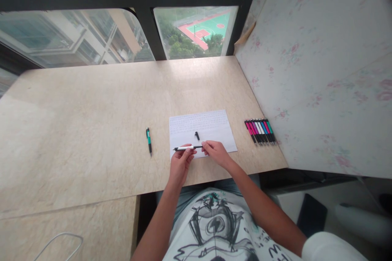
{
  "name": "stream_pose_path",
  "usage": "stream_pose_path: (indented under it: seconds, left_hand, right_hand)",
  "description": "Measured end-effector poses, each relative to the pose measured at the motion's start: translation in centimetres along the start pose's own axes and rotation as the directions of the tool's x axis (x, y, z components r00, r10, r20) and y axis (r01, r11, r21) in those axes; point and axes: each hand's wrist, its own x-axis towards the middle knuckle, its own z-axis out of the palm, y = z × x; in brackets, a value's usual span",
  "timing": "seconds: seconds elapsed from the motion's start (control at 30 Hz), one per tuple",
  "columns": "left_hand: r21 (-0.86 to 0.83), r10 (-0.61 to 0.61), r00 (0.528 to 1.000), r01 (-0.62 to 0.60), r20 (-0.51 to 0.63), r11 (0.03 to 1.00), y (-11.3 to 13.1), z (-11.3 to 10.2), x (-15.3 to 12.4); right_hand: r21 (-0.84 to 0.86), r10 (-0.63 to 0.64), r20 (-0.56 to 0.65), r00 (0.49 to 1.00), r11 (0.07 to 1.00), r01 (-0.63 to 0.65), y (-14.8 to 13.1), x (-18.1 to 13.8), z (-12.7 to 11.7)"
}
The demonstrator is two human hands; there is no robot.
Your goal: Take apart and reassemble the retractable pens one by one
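Between the fingers of my left hand [180,163] lies a white pen [186,148] with a black grip, held nearly level above the paper's lower edge. My right hand [218,153] is closed in a pinch at the pen's black right end; its fingertips partly hide that end. Just above the pen, a small black piece [197,136] that looks like a cap rests on the sheet of paper [214,124]. Rows of handwriting cover the sheet's upper part. Over to the left, a green and black pen [148,140] lies by itself on the table.
Several pens [260,131] in pink, purple, white, blue and green lie side by side near the papered wall [306,69]. The stone-patterned table [92,122] reaches back to the windows. At lower left a thin white cable [65,234] curves over the surface.
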Motion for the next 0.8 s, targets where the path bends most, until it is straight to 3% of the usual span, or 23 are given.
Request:
stream_pose_path:
  seconds: [0.13,0.4,0.67,0.8]
  left_hand:
    - [0.006,0.028,1.0,-0.028,-0.001,1.0,-0.12,0.19,0.01]
    - [-0.012,0.059,0.998,-0.06,-0.023,0.998,-0.09,0.91,-0.14]
    - [-0.062,0.049,0.997,-0.053,-0.065,0.997,-0.6,0.54,-0.05]
    - [-0.078,0.032,0.998,-0.037,-0.062,0.996,-0.62,0.17,-0.03]
  right_hand:
    - [0.006,-0.025,0.017,1.0,1.0,0.025,-0.13,-0.09,-0.01]
    - [-0.047,-0.182,-0.111,0.977,0.983,0.177,-0.4,-0.31,0.06]
    - [-0.195,-0.374,-0.046,0.926,0.913,0.359,-0.37,-0.48,-0.23]
    - [-0.188,-0.392,-0.025,0.92,0.906,0.381,-0.23,-0.59,0.03]
